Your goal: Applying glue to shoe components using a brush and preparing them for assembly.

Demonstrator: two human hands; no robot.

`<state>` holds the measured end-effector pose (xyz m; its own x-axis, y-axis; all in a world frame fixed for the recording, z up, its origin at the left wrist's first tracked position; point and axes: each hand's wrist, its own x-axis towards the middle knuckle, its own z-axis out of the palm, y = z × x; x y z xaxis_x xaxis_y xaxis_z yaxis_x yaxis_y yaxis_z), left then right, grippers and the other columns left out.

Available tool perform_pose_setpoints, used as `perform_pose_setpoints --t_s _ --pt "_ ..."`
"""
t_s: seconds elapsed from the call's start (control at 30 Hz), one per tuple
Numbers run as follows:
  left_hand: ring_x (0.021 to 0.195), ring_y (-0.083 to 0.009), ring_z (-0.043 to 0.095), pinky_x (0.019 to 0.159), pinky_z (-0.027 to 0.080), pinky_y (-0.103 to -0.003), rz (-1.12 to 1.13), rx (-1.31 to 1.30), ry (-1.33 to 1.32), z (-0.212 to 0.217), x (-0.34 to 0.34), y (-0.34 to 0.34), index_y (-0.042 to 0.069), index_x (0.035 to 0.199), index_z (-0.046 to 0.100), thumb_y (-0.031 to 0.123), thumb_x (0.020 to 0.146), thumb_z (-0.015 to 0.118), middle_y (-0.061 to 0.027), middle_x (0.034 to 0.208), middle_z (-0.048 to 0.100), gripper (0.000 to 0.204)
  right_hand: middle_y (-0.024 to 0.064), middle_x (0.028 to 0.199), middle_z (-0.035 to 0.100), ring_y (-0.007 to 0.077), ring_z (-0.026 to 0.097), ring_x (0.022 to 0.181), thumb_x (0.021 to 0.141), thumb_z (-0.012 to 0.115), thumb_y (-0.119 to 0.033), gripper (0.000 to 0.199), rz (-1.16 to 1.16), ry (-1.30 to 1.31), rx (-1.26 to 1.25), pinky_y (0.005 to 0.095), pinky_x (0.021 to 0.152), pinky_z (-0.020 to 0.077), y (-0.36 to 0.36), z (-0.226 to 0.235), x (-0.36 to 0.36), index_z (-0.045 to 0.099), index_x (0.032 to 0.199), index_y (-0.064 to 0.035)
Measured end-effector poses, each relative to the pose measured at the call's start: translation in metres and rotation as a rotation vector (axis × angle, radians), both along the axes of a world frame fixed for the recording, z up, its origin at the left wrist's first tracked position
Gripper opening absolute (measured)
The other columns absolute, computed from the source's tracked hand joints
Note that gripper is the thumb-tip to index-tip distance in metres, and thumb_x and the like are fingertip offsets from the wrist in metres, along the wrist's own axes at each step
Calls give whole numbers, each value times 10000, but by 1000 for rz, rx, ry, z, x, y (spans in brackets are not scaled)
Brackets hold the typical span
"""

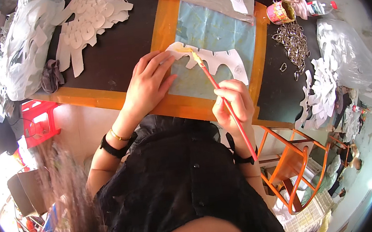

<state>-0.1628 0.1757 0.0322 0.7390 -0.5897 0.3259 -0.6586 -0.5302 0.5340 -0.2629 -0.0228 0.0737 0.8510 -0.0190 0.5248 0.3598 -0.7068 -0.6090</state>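
A white cut-out piece (216, 60) with notched lower edge lies on a pale blue sheet (213, 29) framed by an orange border on the black table (115, 46). My left hand (148, 83) lies flat, fingers pressing the piece's left end. My right hand (234, 104) grips a thin red-handled brush (225, 103). Its yellowish tip touches the piece's upper edge, where a yellow smear shows.
A stack of white cut-outs (90, 24) and plastic bags sit at the left. A small colourful pot (280, 12) and a pile of metal rings (294, 43) are at the right, beside more white pieces (321, 88). An orange stool (291, 168) stands below the table.
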Motion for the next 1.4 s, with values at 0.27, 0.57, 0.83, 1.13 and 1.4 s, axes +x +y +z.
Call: perform_pose_setpoints --t_s 0.27,0.57,0.83,1.13,1.4 --pt "1117 -311 519 941 448 -409 -20 -40 4 1 -5 -5 29 1150 600 116 766 704 -100 1194 570 407 152 909 604 283 615 781 742 615 50 148 24 49 -41 345 663 519 -6 5 -6 617 883 6" --pt "1137 -280 500 935 441 -401 -32 -14 -19 -2 0 -2 27 1149 594 150 793 677 -78 1208 553 386 135 909 605 306 616 813 707 631 75 183 -15 22 -14 372 718 524 -5 0 -4 614 871 -4" --pt "1132 -282 500 931 443 -403 -30 -5 -13 0 0 -3 34 1148 597 158 805 672 -77 1202 553 372 132 886 620 304 623 825 719 635 51 178 -59 20 -60 404 783 527 -11 4 -1 629 887 -6" --pt "1126 -303 511 941 446 -410 -27 -17 6 0 -1 -3 28 1157 597 135 783 697 -95 1211 561 402 131 898 629 302 625 825 699 635 57 196 -40 40 -20 426 835 517 -11 7 1 631 885 -3" --pt "1129 -299 512 934 449 -409 -25 -20 -3 2 -1 -2 28 1155 598 123 777 699 -96 1206 563 403 124 915 626 295 626 827 703 633 62 195 -14 55 -12 420 837 520 -9 10 1 628 887 -4"
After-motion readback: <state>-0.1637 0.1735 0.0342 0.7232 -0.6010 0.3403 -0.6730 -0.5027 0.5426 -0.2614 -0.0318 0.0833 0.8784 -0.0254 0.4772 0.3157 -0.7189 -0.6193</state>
